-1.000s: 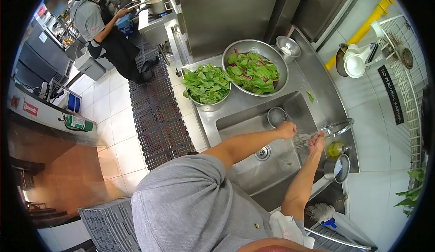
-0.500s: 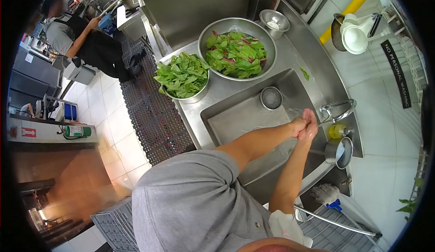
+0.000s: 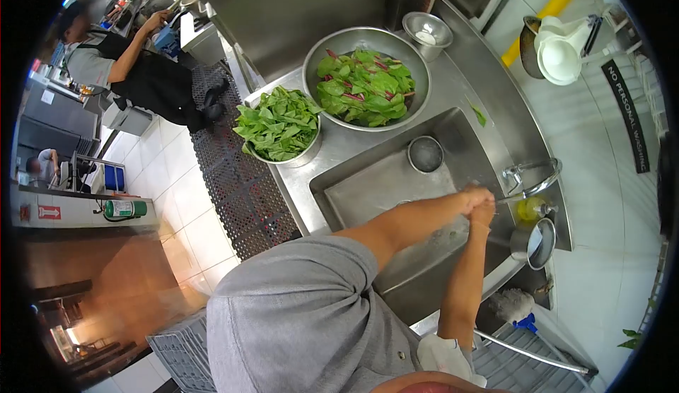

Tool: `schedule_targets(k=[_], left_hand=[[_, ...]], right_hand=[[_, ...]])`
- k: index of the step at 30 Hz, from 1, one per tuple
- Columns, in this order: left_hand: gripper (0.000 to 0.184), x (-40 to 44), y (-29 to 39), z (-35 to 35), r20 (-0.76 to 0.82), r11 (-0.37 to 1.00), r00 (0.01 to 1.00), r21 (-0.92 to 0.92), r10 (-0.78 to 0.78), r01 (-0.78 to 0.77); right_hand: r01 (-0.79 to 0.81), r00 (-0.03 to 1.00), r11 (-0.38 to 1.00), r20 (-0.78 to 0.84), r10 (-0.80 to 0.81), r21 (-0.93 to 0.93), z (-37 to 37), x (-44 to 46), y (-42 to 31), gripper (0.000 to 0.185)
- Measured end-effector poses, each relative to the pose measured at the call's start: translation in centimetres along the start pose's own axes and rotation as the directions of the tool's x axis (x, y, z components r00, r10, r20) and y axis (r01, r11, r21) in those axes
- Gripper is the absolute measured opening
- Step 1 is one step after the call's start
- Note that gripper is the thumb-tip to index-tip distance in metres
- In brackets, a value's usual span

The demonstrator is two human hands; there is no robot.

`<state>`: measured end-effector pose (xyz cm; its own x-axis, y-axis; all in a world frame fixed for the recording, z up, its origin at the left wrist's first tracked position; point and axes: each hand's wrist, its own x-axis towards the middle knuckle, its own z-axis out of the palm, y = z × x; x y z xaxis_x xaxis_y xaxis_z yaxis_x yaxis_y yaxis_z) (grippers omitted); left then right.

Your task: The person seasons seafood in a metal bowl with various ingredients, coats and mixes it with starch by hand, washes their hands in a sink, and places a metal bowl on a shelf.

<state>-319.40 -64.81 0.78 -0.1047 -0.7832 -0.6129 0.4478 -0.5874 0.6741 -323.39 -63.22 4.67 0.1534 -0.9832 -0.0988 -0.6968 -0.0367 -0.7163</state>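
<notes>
My left hand [image 3: 478, 198] and my right hand [image 3: 483, 213] are pressed together over the stainless steel sink [image 3: 353, 206], under the tap [image 3: 532, 179]. The left hand's fingers are closed over the right hand, whose fingers are largely hidden. Water wets the sink floor below them. A small round metal cup [image 3: 426, 154] stands inside the basin, beyond my hands. Close to the tap are a bottle of yellow liquid [image 3: 530, 209] and a metal pot [image 3: 522, 241].
A large steel bowl [image 3: 309, 75] of red-stemmed leaves and a container [image 3: 305, 154] of green leaves stand on the counter. Beyond them is a small metal bowl [image 3: 428, 31]. White scoops [image 3: 560, 57] hang on the wall. A person [image 3: 134, 68] stands at the far left.
My hands have come closer together, the right hand's outstretched fingers now folding under the left. The view has shifted slightly. The far person's arm has risen.
</notes>
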Motion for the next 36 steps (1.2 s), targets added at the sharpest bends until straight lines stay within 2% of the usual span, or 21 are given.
schedule_targets(k=[1, 2, 3, 4, 5, 6, 7, 8, 9, 11, 13, 16, 18, 19, 22, 26, 28, 31, 33, 35, 36], left_hand=[[0.017, 0.3, 0.6, -1.4, 0.219, 0.98, 0.965, -0.104, -0.144, 0.17], [0.014, 1.7, -0.4, -2.7, 0.228, 0.992, 0.974, -0.126, -0.002, 0.032], [0.012, 3.4, -1.5, -4.0, 0.231, 0.983, 0.963, -0.152, 0.14, -0.106], [0.019, 6.1, -3.4, -5.0, 0.467, 0.963, 0.867, -0.263, 0.176, -0.054], [0.02, 2.6, -1.3, -5.6, 0.565, 0.953, 0.819, -0.289, 0.097, 0.087], [0.023, 2.2, -1.7, -4.8, 0.633, 0.906, 0.691, -0.417, 0.349, -0.075], [0.029, -0.4, -0.2, -3.1, 0.497, 0.885, 0.833, -0.465, 0.243, 0.019], [0.032, -1.8, 1.5, -2.2, 0.589, 0.893, 0.792, -0.428, 0.16, 0.139], [0.035, -3.3, 3.2, -1.3, 0.671, 0.893, 0.738, -0.374, 0.073, 0.252], [0.041, -3.2, 3.5, -0.9, 0.471, 0.871, 0.882, -0.426, -0.018, 0.246], [0.042, -3.0, 3.2, -1.5, 0.514, 0.902, 0.855, -0.334, -0.069, 0.274], [0.047, -2.2, 1.9, -2.2, 0.463, 0.924, 0.885, -0.312, -0.058, 0.223], [0.044, -2.8, 1.7, -1.3, 0.371, 0.839, 0.923, -0.465, -0.103, 0.281], [0.042, -2.8, 1.5, -1.7, 0.495, 0.883, 0.868, -0.399, -0.021, 0.248], [0.044, -2.9, 1.9, -2.9, 0.571, 0.778, 0.814, -0.459, -0.111, 0.428], [0.041, -2.7, 1.2, -2.6, 0.512, 0.781, 0.857, -0.556, 0.053, 0.284], [0.035, -2.7, 1.2, -1.8, 0.355, 0.908, 0.935, -0.396, 0.01, 0.141], [0.026, -7.1, 2.7, -2.2, 0.277, 1.0, 0.961, -0.005, 0.008, -0.007], [0.025, -9.2, 2.3, -4.6, 0.284, 0.972, 0.955, 0.188, 0.083, -0.141], [0.023, -11.3, 1.5, -8.6, 0.321, 0.849, 0.93, 0.427, 0.178, -0.31], [0.023, -12.6, 1.1, -11.3, 0.326, 0.803, 0.919, 0.474, 0.221, -0.362]], right_hand=[[0.065, 0.993, 0.945, 0.114, -0.029, -0.321, -0.4, -1.0, -1.2, 0.034], [0.137, 0.974, 0.791, 0.227, 0.002, -0.596, -0.8, -2.1, -1.1, 0.036], [0.169, 0.976, 0.925, 0.186, -0.11, -0.34, -0.5, -1.9, 0.2, 0.04], [0.215, 0.974, 0.972, -0.058, -0.221, -0.09, -0.4, -2.6, -0.4, 0.037], [0.098, 0.974, 0.983, -0.216, -0.063, 0.157, -0.3, -2.7, -0.9, 0.032], [-0.165, 0.97, 0.897, -0.099, 0.224, 0.409, -0.4, -2.0, 0.2, 0.024], [0.029, 0.92, 0.541, -0.234, 0.314, 0.84, 0.3, -2.2, -1.3, 0.013], [0.064, 0.836, 0.604, -0.373, 0.403, 0.795, 1.3, -0.8, 0.2, 0.005], [0.132, 0.789, 0.435, -0.36, 0.498, 0.891, 1.3, -0.6, -0.7, 0.005], [0.139, 0.847, 0.292, -0.267, 0.461, 0.946, 0.7, -0.4, -1.1, 0.015], [0.011, 0.825, 0.339, -0.2, 0.529, 0.941, 0.5, -0.3, -1.4, 0.018], [-0.294, 0.827, 0.391, 0.027, 0.562, 0.872, 0.1, -0.3, -1.2, 0.027], [-0.145, 0.845, 0.807, -0.352, 0.402, 0.572, 1.3, 0.8, 0.5, 0.029], [-0.153, 0.809, 0.945, -0.513, 0.288, 0.29, -0.5, -0.8, -3.0, 0.026], [-0.203, 0.717, 0.978, -0.672, 0.186, 0.054, 3.0, 0.2, -1.6, 0.027], [-0.327, 0.573, 0.904, -0.819, -0.042, -0.275, 4.9, 1.4, 1.0, 0.029], [-0.134, 0.805, 0.984, -0.566, 0.179, 0.121, 0.5, 1.6, 1.4, 0.026], [-0.391, 0.614, 0.92, -0.741, 0.272, 0.015, -2.9, 2.6, 0.4, 0.029], [-0.551, 0.665, 0.834, -0.609, 0.433, -0.009, -4.1, 4.5, 2.5, 0.034], [-0.568, 0.799, 0.791, -0.076, 0.596, 0.23, -7.5, 5.7, 2.0, 0.037], [-0.488, 0.825, 0.748, -0.042, 0.564, 0.451, -7.7, 6.9, 4.2, 0.029]])
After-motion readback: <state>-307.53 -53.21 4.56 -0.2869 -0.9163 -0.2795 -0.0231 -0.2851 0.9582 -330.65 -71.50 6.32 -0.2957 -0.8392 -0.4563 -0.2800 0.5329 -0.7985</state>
